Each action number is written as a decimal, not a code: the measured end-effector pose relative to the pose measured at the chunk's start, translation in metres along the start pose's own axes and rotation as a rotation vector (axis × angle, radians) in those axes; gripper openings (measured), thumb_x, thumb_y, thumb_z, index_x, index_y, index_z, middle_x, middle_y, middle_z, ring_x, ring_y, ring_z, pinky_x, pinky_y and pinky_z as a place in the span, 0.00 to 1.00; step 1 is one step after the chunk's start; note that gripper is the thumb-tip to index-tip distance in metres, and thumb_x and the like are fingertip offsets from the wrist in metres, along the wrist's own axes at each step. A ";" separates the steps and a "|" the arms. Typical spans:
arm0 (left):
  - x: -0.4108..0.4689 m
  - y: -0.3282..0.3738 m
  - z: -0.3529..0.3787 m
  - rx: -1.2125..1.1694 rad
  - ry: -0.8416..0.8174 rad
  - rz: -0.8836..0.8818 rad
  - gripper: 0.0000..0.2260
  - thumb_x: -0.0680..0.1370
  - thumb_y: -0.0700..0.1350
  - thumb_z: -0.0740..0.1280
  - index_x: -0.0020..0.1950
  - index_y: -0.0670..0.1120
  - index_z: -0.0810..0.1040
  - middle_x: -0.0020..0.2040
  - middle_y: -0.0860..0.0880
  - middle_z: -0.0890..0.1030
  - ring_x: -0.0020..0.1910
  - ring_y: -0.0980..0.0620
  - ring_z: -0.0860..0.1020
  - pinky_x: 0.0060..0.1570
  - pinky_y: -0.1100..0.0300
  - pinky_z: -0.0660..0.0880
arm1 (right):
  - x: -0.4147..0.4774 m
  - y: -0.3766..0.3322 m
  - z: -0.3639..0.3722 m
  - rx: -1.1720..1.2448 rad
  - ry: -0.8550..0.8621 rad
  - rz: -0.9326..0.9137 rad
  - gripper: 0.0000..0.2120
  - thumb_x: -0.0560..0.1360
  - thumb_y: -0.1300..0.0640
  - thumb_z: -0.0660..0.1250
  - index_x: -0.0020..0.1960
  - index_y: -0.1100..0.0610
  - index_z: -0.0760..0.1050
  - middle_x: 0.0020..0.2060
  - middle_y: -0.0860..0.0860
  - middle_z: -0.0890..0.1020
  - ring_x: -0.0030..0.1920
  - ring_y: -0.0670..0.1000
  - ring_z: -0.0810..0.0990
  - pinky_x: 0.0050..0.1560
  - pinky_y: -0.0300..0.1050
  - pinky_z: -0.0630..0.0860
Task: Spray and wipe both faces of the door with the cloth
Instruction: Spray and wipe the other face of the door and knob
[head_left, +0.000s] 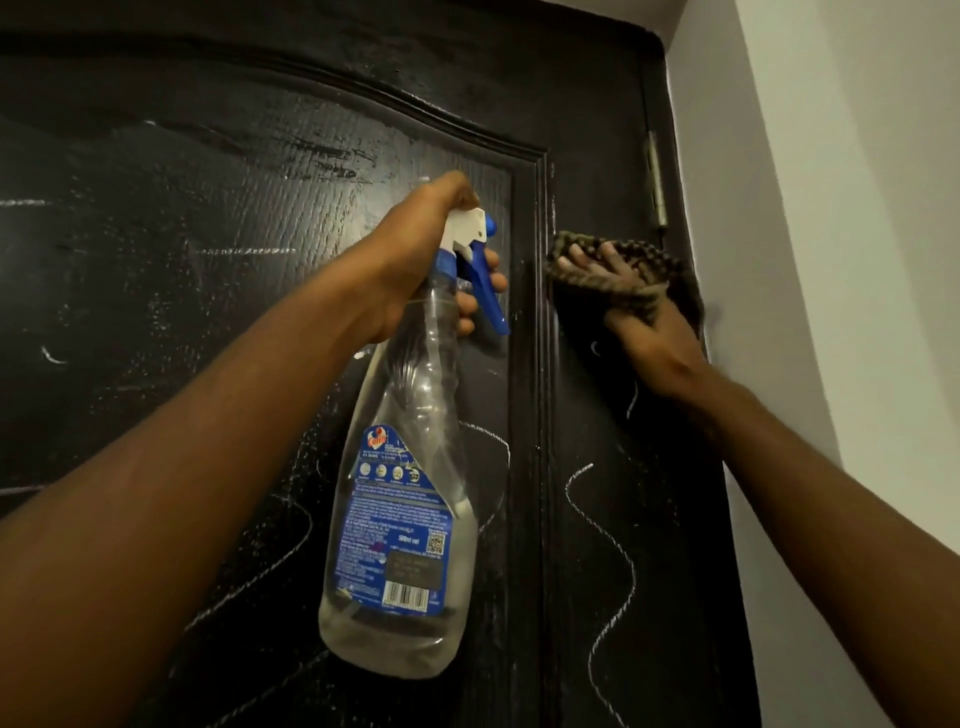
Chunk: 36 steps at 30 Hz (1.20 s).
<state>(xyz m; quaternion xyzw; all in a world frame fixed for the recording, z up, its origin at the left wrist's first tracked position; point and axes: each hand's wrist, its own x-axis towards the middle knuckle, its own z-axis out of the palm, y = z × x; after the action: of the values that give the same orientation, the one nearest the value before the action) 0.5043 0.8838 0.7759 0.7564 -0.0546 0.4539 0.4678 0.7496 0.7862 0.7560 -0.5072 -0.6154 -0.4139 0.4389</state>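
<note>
Brown cloth (613, 260), soft and limp, is pressed to the black door (208, 260) by the right hand (641, 325), fingers spread, at three o'clock from the trigger of the near-empty, likely light spray bottle (405, 519), gripped at its neck by the left hand (415, 260).

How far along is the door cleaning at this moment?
Done: smeared wet streaks on the door suggest the upper panel was sprayed and partly wiped. In hand: the right hand presses the cloth on the door's edge strip below the hinge; the left hand grips the spray bottle. Left: white squiggles lower down; the other face is out of view.
</note>
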 end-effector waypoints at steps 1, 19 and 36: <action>-0.002 -0.003 0.002 -0.002 -0.012 -0.007 0.15 0.79 0.54 0.57 0.51 0.44 0.75 0.41 0.44 0.80 0.34 0.49 0.75 0.26 0.64 0.72 | -0.005 -0.004 -0.001 0.280 0.108 0.154 0.22 0.72 0.47 0.61 0.65 0.44 0.76 0.67 0.47 0.78 0.68 0.49 0.74 0.69 0.43 0.69; -0.046 -0.039 0.023 0.090 0.054 -0.067 0.18 0.81 0.57 0.56 0.49 0.44 0.77 0.39 0.45 0.81 0.29 0.51 0.77 0.25 0.62 0.74 | -0.064 -0.021 0.034 -0.468 -0.069 -0.080 0.31 0.80 0.44 0.52 0.80 0.42 0.47 0.79 0.40 0.47 0.79 0.43 0.39 0.76 0.50 0.40; -0.059 -0.041 0.003 0.074 0.101 -0.088 0.17 0.80 0.57 0.58 0.47 0.45 0.77 0.42 0.44 0.82 0.38 0.44 0.78 0.28 0.59 0.73 | -0.082 -0.029 0.044 -0.447 -0.028 -0.075 0.31 0.78 0.43 0.50 0.80 0.42 0.49 0.80 0.40 0.49 0.81 0.46 0.43 0.76 0.47 0.40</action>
<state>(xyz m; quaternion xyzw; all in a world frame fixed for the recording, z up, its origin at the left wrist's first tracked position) 0.4932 0.8845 0.7049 0.7508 0.0191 0.4722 0.4614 0.7240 0.8030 0.6635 -0.5745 -0.5327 -0.5489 0.2914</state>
